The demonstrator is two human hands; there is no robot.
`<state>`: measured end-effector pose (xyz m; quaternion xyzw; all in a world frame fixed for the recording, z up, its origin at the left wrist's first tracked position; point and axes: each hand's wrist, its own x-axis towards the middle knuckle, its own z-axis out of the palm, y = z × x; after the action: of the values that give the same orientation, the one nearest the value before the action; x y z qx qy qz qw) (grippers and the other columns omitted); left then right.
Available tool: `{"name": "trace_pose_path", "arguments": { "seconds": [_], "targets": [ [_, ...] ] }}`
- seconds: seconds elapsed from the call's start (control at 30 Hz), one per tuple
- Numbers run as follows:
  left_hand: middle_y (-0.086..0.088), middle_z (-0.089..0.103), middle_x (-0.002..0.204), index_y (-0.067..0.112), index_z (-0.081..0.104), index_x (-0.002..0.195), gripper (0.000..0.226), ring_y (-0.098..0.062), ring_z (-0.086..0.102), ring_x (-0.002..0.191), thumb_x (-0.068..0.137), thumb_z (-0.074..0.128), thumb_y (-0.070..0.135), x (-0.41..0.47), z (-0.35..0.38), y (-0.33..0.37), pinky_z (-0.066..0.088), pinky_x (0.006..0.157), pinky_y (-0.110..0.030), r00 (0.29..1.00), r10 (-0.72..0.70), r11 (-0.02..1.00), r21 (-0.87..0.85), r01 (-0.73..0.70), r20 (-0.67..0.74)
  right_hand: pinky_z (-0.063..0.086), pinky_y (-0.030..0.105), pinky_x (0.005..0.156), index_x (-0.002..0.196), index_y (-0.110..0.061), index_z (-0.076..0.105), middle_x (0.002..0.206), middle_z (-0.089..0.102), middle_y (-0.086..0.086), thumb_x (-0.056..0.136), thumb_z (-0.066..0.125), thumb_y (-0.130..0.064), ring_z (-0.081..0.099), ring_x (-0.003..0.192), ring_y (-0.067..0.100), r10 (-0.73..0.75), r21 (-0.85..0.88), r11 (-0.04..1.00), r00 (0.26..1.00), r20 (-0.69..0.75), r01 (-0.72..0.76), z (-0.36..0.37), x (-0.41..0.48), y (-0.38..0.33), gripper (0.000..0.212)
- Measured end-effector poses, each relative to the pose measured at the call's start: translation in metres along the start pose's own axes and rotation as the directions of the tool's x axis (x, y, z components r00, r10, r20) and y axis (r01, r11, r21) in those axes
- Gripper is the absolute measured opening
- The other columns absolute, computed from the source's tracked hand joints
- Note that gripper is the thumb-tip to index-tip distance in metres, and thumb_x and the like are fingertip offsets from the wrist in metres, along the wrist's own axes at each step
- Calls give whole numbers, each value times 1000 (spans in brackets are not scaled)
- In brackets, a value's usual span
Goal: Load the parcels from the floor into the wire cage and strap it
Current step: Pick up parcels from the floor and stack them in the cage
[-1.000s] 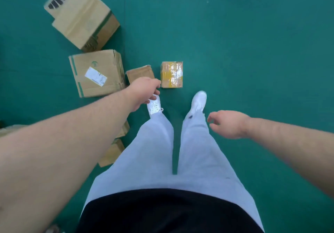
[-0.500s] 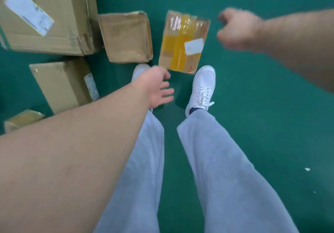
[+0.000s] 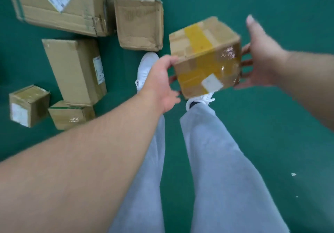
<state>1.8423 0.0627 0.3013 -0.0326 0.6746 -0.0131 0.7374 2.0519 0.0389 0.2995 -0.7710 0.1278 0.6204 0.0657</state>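
A small cardboard parcel wrapped in yellow tape, with a white label on its near face, hangs tilted above the green floor between my hands. My left hand grips its left side, thumb on the top edge and fingers underneath. My right hand presses spread fingers against its right side, with the thumb sticking up free. The wire cage is not in view.
Several more parcels lie on the floor to the left: a large labelled box, a flat box, a long box, a small cube and a low box. My white shoes stand just below the flat box.
The taped parcel lay on the floor ahead of my shoes; both hands have closed in on it and lifted it. I have bent lower, so the parcels look larger.
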Motion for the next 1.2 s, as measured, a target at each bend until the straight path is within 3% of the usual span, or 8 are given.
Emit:
{"name": "trace_pose_path", "arguments": {
  "seconds": [0.07,0.17,0.3,0.47,0.73,0.9,1.1,1.2],
  "targets": [
    [-7,60,138,40,67,121,32,-48,61,119,91,61,47,-48,3,-15,58,81,-46,998,-6,1000,7,6,69,40,63,108,100,-24,59,114,63,7,86,46,-82,61,109,33,13,-39,999,993,118,-8,-23,-43,19,61],
    [0,65,133,47,71,112,24,-44,62,120,91,60,53,-122,10,-31,35,111,-59,995,34,998,45,-38,91,39,62,110,95,-26,57,112,61,5,89,55,-71,61,109,31,14,-41,999,995,103,-10,-48,-124,34,45],
    [10,69,129,39,64,126,31,-25,62,124,97,57,45,-227,12,-57,34,114,-54,980,176,981,71,-183,99,46,57,101,95,-21,56,106,64,6,91,58,-62,63,104,27,-105,-35,993,987,123,110,-68,-227,50,41],
    [10,70,107,30,69,117,29,-21,65,99,99,54,47,-361,-30,-88,46,105,-45,944,327,943,-85,-322,54,45,50,95,94,-24,55,94,59,4,90,58,-58,58,94,20,-255,-96,957,949,184,275,-47,-354,54,34],
    [13,62,135,43,52,139,61,-25,60,124,80,60,59,-470,-141,-168,39,111,-51,820,565,805,-157,-573,-93,48,56,102,114,-25,61,111,66,5,93,59,-58,62,105,19,-420,-219,828,829,369,517,48,-477,110,40],
    [14,64,134,43,51,137,59,-20,60,122,82,64,56,-493,-229,-269,42,110,-47,774,596,728,-264,-633,-213,51,53,93,130,-35,55,123,64,-1,88,60,-65,62,113,18,-483,-344,691,761,433,635,136,-508,208,52],
    [12,68,112,23,54,132,33,10,64,83,100,60,18,-512,-340,-423,48,57,-9,740,557,633,-383,-673,-378,57,45,78,118,-26,64,116,70,6,82,66,-65,68,102,25,-413,-495,588,764,496,640,244,-522,370,53],
    [12,69,118,25,56,131,31,1,62,101,100,59,23,-517,-393,-493,49,73,-19,735,499,560,-476,-678,-459,57,57,85,120,-26,63,116,72,6,81,65,-67,69,104,28,-317,-579,520,772,551,627,297,-526,437,56]
  ]
}}
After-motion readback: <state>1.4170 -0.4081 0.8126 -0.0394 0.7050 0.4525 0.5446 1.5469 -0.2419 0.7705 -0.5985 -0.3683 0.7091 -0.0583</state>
